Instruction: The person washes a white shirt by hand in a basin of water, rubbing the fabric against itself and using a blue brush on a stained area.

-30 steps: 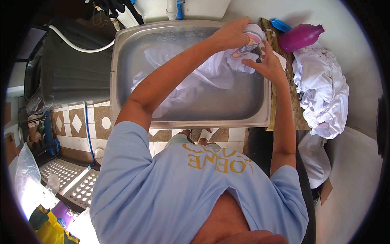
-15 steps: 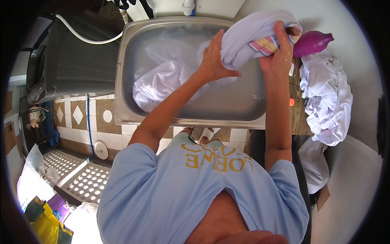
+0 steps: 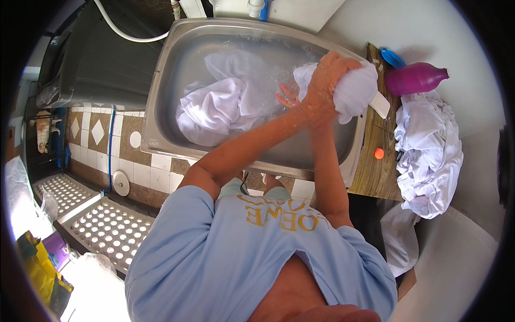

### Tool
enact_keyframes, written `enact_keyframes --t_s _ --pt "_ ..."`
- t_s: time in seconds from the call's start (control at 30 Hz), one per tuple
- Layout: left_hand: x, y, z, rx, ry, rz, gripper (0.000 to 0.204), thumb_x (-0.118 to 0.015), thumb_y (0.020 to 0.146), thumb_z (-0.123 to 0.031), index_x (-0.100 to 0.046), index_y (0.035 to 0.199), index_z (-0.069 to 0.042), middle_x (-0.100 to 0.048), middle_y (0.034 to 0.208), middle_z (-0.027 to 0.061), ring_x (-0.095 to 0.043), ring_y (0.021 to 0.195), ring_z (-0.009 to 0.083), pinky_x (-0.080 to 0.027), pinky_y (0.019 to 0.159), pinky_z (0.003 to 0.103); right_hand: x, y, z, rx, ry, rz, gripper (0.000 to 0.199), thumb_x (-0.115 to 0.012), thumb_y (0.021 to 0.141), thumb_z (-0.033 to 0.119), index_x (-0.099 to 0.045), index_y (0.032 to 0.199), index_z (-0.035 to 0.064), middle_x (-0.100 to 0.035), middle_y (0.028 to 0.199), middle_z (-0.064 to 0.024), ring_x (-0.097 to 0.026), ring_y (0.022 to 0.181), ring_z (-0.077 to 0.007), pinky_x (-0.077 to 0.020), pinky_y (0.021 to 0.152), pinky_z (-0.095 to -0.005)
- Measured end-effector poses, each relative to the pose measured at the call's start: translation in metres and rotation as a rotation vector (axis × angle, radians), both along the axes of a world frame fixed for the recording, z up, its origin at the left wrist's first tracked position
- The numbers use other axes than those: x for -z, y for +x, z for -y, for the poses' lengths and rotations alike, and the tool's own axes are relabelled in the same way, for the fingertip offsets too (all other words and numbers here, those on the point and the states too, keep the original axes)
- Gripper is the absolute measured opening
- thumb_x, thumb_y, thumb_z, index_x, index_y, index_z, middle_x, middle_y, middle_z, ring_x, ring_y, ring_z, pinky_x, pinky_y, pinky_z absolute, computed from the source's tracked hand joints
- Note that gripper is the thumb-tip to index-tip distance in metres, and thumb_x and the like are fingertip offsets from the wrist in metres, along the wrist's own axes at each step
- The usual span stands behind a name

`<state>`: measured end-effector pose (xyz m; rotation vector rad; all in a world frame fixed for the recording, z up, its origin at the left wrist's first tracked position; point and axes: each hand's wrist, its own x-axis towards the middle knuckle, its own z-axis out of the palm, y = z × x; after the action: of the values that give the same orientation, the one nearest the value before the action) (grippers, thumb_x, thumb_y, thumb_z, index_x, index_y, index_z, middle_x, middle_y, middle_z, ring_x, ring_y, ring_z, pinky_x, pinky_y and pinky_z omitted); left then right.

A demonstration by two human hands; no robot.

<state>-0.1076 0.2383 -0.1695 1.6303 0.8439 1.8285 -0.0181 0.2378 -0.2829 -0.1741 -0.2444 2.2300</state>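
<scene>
Both my hands are together at the right end of a metal basin (image 3: 161,123) holding cloudy water. My left hand (image 3: 333,72) is wrapped over a bunched wet white cloth (image 3: 358,91), its forearm reaching across my right wrist. Behind it my right hand (image 3: 288,96) is mostly hidden; reddish fingertips show to the left of the cloth, and it appears to grip the same bundle. The cloth bulges out on both sides of the hands. Another white cloth (image 3: 212,104) lies partly sunk in the water at the left, with folds above the surface.
Right of the basin, a wooden board (image 3: 381,172) carries an orange cap (image 3: 379,153), a white-handled item (image 3: 380,105) and a purple bottle-shaped container (image 3: 416,79). A pile of white laundry (image 3: 429,150) hangs over its right side. A dark appliance (image 3: 102,70) stands left.
My hands have turned and bunched the cloth, the left now crossing over the right. The cloth's coloured striped band is out of sight. Water is splashing near the hands, and the view has shifted.
</scene>
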Motion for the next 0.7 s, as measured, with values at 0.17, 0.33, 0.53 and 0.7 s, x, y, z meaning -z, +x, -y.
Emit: enact_keyframes --t_s 0.17,0.33,0.53,0.7 --pt "0.037 -0.015 0.023 -0.144 -0.074 -0.027 0.057 -0.077 0.062 -0.010 -0.054 0.115 -0.011 -0.051 0.107 0.0121 -0.052 0.102 0.0289 -0.042 0.093 0.037 -0.033 0.014 -0.018 0.357 0.083 0.029 0.083 -0.043 0.077 0.079 -0.049 0.131 0.0151 -0.044 0.139 -0.0137 -0.038 0.130 -0.0338 -0.0295 0.108 -0.0525" --pt "0.059 -0.063 0.060 0.344 -0.637 0.046 0.089 -0.079 0.072 -0.015 -0.027 0.144 -0.011 -0.032 0.144 0.0114 -0.038 0.131 0.0283 -0.035 0.107 0.040 -0.054 0.032 -0.053 0.472 0.247 0.273 0.078 -0.054 0.076 0.073 -0.053 0.127 0.0138 -0.040 0.142 -0.0184 -0.038 0.129 -0.0354 -0.0342 0.107 -0.0486" --pt "0.081 -0.040 0.042 0.406 -0.868 1.233 0.088 -0.077 0.077 -0.040 -0.030 0.143 -0.006 -0.041 0.139 0.0137 -0.040 0.130 0.0282 -0.039 0.105 0.042 -0.054 0.018 -0.047 0.046 0.505 0.023 0.069 -0.059 0.076 0.069 -0.057 0.119 0.0157 -0.038 0.143 -0.0147 -0.038 0.130 -0.0307 -0.0337 0.107 -0.0466" --pt "0.061 -0.042 0.028 0.157 -0.867 0.945 0.054 -0.083 0.070 -0.020 -0.056 0.114 -0.002 -0.064 0.105 0.0144 -0.063 0.096 0.0235 -0.053 0.083 0.038 -0.035 0.032 -0.052 0.195 0.434 0.227 0.067 -0.058 0.078 0.069 -0.058 0.111 0.0103 -0.054 0.121 -0.0093 -0.051 0.113 -0.0259 -0.0423 0.098 -0.0440"
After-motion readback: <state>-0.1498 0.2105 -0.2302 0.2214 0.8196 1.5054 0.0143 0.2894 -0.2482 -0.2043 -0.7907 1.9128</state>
